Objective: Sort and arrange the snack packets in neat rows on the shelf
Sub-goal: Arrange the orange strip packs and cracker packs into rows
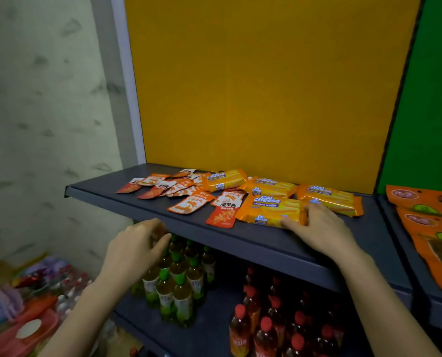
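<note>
On the dark grey shelf (240, 240) lie several orange Cal Cheese wafer packets (328, 199) toward the right and several small orange-and-white snack sachets (189, 203) scattered at the left and middle. My right hand (317, 228) grips the right end of the nearest Cal Cheese packet (271, 210), thumb against its front edge. My left hand (140, 243) hovers just in front of the shelf's front lip, fingers loosely curled and holding nothing.
A yellow back panel (266, 86) rises behind the shelf, a green one (426, 112) to its right. Large orange pouches (431, 228) lie on the neighbouring shelf. Below stand green-capped tea bottles (178, 284) and red-capped bottles (274, 323). Mixed goods (21, 305) are piled at lower left.
</note>
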Action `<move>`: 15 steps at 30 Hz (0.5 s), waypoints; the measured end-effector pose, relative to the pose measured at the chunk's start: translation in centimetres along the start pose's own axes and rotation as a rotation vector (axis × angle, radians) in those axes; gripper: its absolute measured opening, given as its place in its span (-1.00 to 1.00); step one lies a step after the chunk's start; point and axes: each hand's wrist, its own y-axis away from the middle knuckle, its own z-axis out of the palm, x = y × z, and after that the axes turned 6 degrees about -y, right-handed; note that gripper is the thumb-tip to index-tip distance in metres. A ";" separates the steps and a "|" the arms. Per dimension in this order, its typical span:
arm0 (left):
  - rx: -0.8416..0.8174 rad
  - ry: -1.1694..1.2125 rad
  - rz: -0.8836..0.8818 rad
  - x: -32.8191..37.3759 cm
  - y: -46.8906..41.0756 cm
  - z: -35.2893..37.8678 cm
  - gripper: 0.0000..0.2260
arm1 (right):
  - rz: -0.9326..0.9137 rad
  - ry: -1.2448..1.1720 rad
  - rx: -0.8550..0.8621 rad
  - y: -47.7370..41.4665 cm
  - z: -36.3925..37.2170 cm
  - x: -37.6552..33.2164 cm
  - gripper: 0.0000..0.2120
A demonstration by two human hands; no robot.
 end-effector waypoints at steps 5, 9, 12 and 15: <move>-0.001 0.062 0.077 -1.4 -5.8 2.0 -0.89 | 0.130 0.034 -0.003 -2.4 1.1 -2.0 -0.15; -0.002 0.152 0.098 -1.4 -9.4 3.3 -0.89 | 0.176 0.032 -0.008 -3.3 1.6 -3.1 -0.02; -0.027 0.141 0.132 -1.1 -12.5 4.2 -0.85 | 0.224 -0.066 -0.025 -3.9 1.8 -3.0 0.03; -0.078 0.138 0.144 -0.5 -16.0 5.5 -0.77 | 0.255 -0.159 -0.028 -4.1 1.7 -2.7 0.04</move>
